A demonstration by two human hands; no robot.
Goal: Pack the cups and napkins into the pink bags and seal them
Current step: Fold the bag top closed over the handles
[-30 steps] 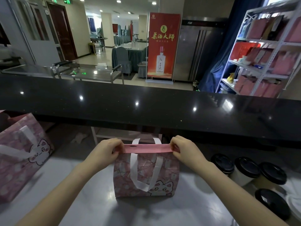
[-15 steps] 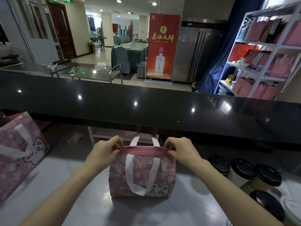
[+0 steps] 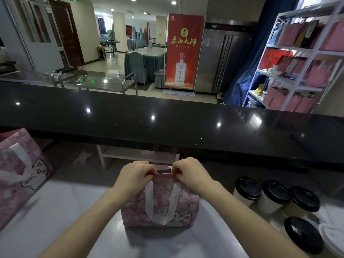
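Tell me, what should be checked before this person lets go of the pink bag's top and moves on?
1. Grip: left hand and right hand both pinch the top strip of the pink bag: ok.
2. Seal: strip pressed shut along its whole length: cannot tell, the hands cover its ends.
3. Bag upright on the table: ok.
4. Contents packed inside: cannot tell, the bag's walls hide them.
5. Lidded cups at the right stand apart from the bag: ok.
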